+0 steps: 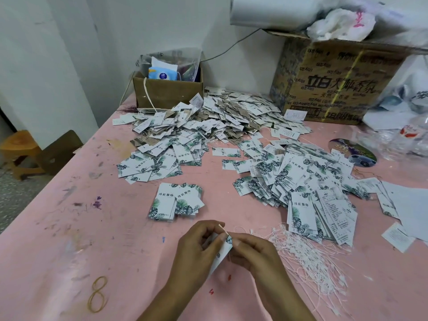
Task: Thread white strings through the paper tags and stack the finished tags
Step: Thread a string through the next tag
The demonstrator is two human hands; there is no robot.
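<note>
My left hand (196, 249) and my right hand (252, 253) meet near the table's front edge and pinch one white paper tag (222, 253) with a green leaf print. A short end of white string (222, 228) sticks up from the tag's top corner between my fingertips. A loose bundle of white strings (310, 260) lies just right of my right hand. A small pile of tags (176, 202) sits beyond my hands. A tidy stack of tags (319, 216) stands at the right, and a big heap of tags (220, 126) covers the middle of the table.
The pink table (69, 239) is stained; a rubber band (98, 295) lies front left. A small open carton (166, 89) and a large printed carton (335, 82) stand at the back. White sheets (410, 212) and plastic bags (393, 140) crowd the right. A wooden stool (20, 154) stands left.
</note>
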